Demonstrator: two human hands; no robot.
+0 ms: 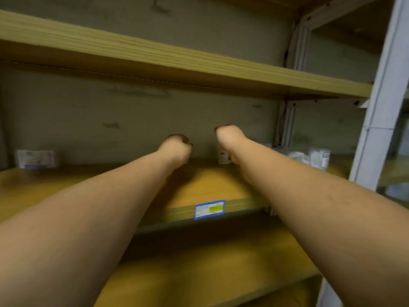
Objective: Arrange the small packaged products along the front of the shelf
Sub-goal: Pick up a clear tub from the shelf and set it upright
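both arms reach deep to the small packs [224, 156] at the back of the shelf [205, 185], left hand [177, 149] and right hand [229, 137] curled, grip hidden, so packs might tip over.

hidden / unclear bits

whole frame is motion-blurred. left hand [176, 149] and right hand [229, 138] both curl away from the camera, fingertips out of sight, so can't tell if either holds anything. small white pack [223, 156] is mostly covered by the right wrist. packet [35, 159] at back left: print unreadable. white packs [309, 158] at back right smear together, count unclear. price label [209, 209] text too small to read. both forearms cut off by the bottom edge.
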